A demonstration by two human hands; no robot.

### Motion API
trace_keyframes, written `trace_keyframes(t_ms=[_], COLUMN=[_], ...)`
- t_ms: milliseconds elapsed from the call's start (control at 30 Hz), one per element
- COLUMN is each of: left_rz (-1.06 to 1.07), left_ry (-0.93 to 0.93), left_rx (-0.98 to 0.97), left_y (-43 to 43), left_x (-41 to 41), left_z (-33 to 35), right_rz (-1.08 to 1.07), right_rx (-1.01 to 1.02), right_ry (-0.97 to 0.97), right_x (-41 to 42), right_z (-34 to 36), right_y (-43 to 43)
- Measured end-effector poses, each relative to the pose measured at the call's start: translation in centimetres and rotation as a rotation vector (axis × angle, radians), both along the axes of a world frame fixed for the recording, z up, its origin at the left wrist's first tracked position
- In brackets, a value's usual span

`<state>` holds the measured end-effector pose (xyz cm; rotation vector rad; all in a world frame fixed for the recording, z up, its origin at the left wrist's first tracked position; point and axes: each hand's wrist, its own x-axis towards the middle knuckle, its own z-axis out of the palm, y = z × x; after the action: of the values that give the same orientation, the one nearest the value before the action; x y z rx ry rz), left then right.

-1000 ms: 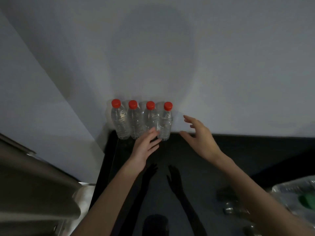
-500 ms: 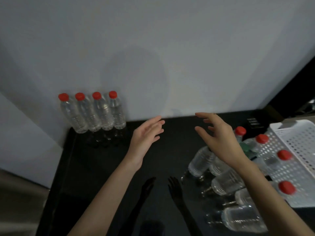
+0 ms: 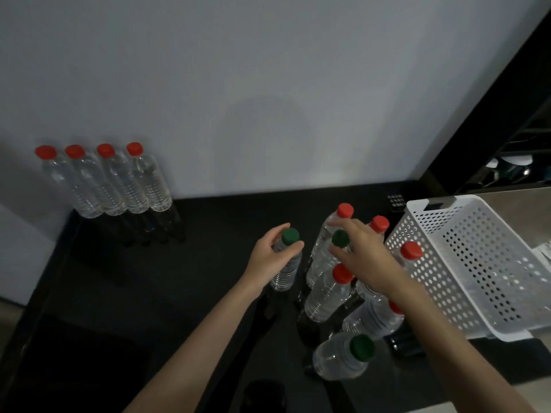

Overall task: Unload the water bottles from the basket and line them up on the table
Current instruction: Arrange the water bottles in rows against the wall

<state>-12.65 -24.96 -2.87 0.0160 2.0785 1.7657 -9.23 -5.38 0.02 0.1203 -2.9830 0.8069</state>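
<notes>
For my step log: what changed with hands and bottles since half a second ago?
Both hands dropped to the loose bottles. The left hand now grips one green-capped bottle; the right hand pinches another green cap. The four-bottle row stayed.

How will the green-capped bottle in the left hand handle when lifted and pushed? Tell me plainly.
Likely heavy for its size: the green-capped bottle appears filled with clear water. Probably firm rather than floppy, since its ribbed wall shows no denting below the left hand. It is tall and narrow, so a push near the cap may tip it.
</notes>
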Motion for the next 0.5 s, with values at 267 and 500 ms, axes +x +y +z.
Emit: trace_keyframes(t_ms=[267,500], left_rz=[0.045,0.077], left_ry=[0.02,0.046], left_rx=[-0.21,-0.265], left_y=[1.7,1.3], left_x=[-1.1,-0.7], left_z=[-4.6,-6.4], right_rz=[0.011,0.035], right_rx=[-0.016,-0.058], right_ry=[-0.033,-0.097], right_x=[-1.4,-2.3], right_z=[-2.3,-3.7], right_y=[1.5,1.8])
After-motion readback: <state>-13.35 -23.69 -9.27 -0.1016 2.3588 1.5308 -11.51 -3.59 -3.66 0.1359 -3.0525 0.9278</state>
